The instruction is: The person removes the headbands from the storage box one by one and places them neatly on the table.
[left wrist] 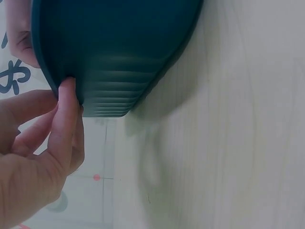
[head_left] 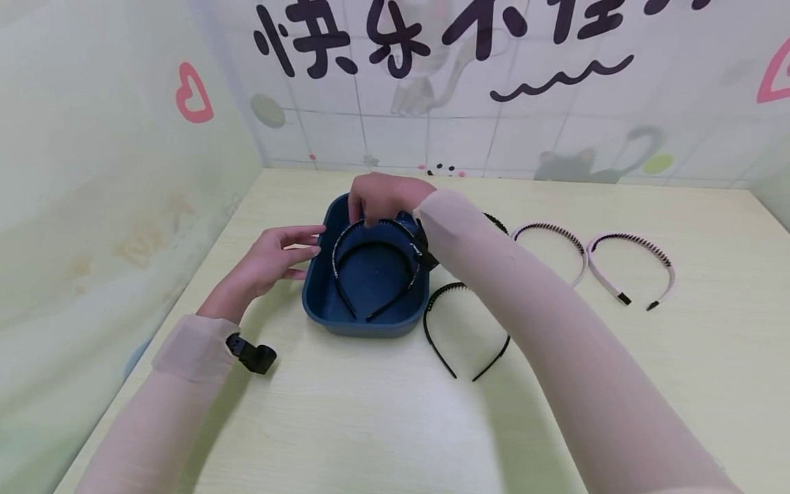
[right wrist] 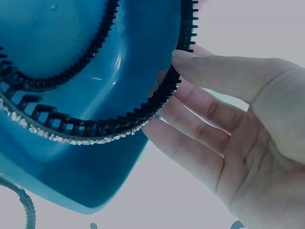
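Head view: blue tub point(head_left: 370, 322) on table point(head_left: 345, 425), two headbands inside. Right hand point(head_left: 385, 195) over tub's far rim, thumb and fingers pinching the rhinestone headband point(head_left: 370, 230) (toothed inner edge plain in right wrist view). Left hand point(head_left: 274, 257) at tub's left wall, straight fingertips point(left wrist: 66, 95) touching it, gripping nothing. Right of tub: black headband point(head_left: 459, 329), then two pink ones point(head_left: 629, 264).

Black toothed headband point(head_left: 376, 264) with a sparkly edge, in dark-blue tub point(head_left: 321, 302)
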`<action>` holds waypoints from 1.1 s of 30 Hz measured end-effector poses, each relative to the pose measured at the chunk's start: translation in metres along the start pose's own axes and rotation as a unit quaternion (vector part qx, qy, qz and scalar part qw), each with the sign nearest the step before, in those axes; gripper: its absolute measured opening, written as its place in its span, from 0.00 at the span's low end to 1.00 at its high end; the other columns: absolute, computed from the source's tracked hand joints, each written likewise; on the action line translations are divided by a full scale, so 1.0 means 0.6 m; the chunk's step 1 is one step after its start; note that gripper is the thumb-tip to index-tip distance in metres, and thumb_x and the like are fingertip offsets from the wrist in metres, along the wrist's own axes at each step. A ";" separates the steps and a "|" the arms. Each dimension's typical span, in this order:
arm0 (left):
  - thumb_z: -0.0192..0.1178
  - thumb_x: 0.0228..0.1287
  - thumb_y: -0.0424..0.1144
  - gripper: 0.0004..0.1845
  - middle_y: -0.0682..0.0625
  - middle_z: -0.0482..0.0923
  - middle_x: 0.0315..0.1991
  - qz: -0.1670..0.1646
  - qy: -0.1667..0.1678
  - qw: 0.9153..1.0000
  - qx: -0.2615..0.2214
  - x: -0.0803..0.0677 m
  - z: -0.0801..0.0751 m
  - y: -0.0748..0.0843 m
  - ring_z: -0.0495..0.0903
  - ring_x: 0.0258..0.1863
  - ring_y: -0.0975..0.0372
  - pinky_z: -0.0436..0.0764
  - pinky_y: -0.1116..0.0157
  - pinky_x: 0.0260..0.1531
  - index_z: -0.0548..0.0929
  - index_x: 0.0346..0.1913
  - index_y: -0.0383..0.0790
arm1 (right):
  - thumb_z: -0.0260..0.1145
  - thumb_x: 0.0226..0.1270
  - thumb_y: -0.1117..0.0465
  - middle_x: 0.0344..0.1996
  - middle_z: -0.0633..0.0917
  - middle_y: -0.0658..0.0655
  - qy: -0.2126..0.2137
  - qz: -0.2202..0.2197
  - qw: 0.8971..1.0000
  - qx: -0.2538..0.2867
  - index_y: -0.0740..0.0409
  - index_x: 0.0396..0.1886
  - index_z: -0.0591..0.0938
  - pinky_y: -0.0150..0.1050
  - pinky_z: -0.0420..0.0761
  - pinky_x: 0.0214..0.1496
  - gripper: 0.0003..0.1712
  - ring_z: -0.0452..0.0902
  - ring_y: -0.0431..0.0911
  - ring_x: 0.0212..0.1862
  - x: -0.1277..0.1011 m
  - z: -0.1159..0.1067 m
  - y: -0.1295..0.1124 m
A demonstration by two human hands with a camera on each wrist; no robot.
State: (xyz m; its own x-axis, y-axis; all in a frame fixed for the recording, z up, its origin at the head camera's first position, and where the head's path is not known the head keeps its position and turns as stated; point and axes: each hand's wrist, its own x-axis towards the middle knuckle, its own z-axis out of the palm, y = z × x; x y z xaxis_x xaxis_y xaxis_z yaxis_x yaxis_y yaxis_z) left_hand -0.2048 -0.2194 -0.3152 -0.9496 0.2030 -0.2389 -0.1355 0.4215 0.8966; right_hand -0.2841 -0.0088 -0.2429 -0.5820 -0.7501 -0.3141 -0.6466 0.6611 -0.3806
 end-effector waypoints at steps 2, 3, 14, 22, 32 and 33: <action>0.53 0.67 0.36 0.25 0.41 0.63 0.59 0.000 0.000 1.000 0.000 0.000 0.000 0.000 0.68 0.52 0.54 0.80 0.67 0.34 0.66 0.66 0.41 | 0.58 0.61 0.73 0.47 0.79 0.53 0.002 -0.005 1.000 -0.006 0.56 0.48 0.82 0.35 0.76 0.44 0.18 0.74 0.45 0.43 -0.003 -0.002 0.000; 0.53 0.67 0.36 0.25 0.41 0.63 0.59 0.000 0.000 1.000 0.000 0.001 0.000 0.000 0.68 0.52 0.54 0.80 0.67 0.34 0.66 0.66 0.41 | 0.58 0.61 0.73 0.47 0.80 0.53 0.004 -0.006 1.000 -0.006 0.56 0.48 0.82 0.35 0.75 0.45 0.18 0.74 0.45 0.43 -0.005 -0.003 0.000; 0.53 0.67 0.35 0.25 0.41 0.63 0.58 -0.001 0.003 1.000 -0.005 0.000 0.003 0.000 0.69 0.51 0.56 0.80 0.68 0.33 0.65 0.67 0.41 | 0.58 0.59 0.74 0.43 0.81 0.54 0.017 -0.042 0.999 -0.022 0.57 0.47 0.82 0.36 0.75 0.45 0.18 0.75 0.45 0.41 -0.026 -0.019 -0.003; 0.53 0.67 0.34 0.25 0.42 0.63 0.57 -0.003 0.007 1.000 -0.012 0.001 0.004 -0.002 0.70 0.51 0.58 0.80 0.68 0.33 0.65 0.66 0.41 | 0.58 0.60 0.74 0.42 0.81 0.57 0.023 -0.065 0.997 -0.027 0.59 0.47 0.82 0.38 0.75 0.44 0.17 0.75 0.47 0.41 -0.051 -0.030 -0.009; 0.53 0.67 0.35 0.25 0.41 0.63 0.57 -0.001 0.003 1.000 -0.010 0.001 0.003 0.000 0.69 0.52 0.56 0.80 0.68 0.34 0.65 0.66 0.42 | 0.59 0.61 0.72 0.41 0.81 0.56 0.028 -0.064 0.997 -0.042 0.58 0.47 0.82 0.38 0.74 0.45 0.16 0.75 0.46 0.41 -0.085 -0.040 -0.009; 0.53 0.67 0.35 0.25 0.41 0.63 0.57 -0.001 0.003 1.000 -0.010 0.001 0.003 0.000 0.69 0.52 0.56 0.80 0.68 0.34 0.65 0.66 0.42 | 0.59 0.61 0.72 0.41 0.81 0.56 0.029 -0.064 0.997 -0.043 0.58 0.47 0.82 0.38 0.74 0.46 0.16 0.74 0.46 0.41 -0.087 -0.041 -0.009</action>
State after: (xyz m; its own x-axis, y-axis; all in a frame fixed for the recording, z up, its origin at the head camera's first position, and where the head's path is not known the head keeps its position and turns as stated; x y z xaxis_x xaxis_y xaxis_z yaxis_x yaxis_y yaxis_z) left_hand -0.2046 -0.2179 -0.3160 -0.9511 0.1968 -0.2382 -0.1425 0.4048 0.9032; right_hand -0.2622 0.0274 -0.2032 -0.5179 -0.8278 -0.2158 -0.7562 0.5609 -0.3368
